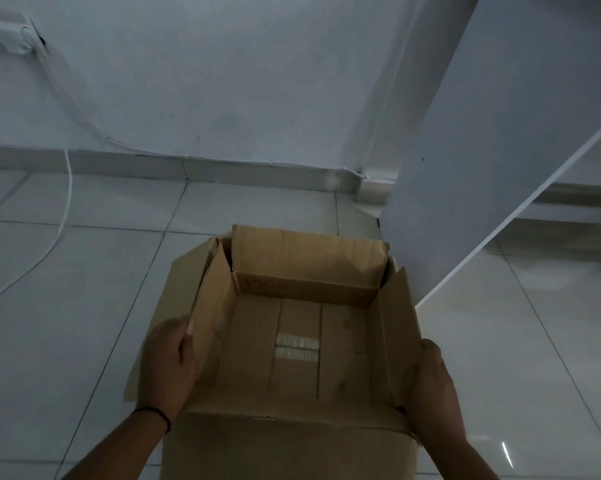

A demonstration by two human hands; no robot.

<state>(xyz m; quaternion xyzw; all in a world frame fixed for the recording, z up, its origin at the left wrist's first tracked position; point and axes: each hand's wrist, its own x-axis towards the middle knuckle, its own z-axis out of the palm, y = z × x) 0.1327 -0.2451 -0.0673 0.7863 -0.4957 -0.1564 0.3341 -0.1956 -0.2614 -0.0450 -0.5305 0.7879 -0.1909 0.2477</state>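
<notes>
An open brown cardboard box (344, 271) is held above the tiled floor, its flaps spread outward and nothing inside but a strip of tape on the bottom seam. My left hand (169, 365) grips the box's left wall, thumb hooked over the rim. My right hand (432, 382) holds the right wall from outside, fingers wrapped against the flap. A dark band circles my left wrist.
Light tiled floor (67, 306) runs to a pale wall with a skirting board. A white cable (62, 223) trails down from a wall socket (12, 32) at upper left. A white panel (500, 133) leans at right beside low steps (569, 209).
</notes>
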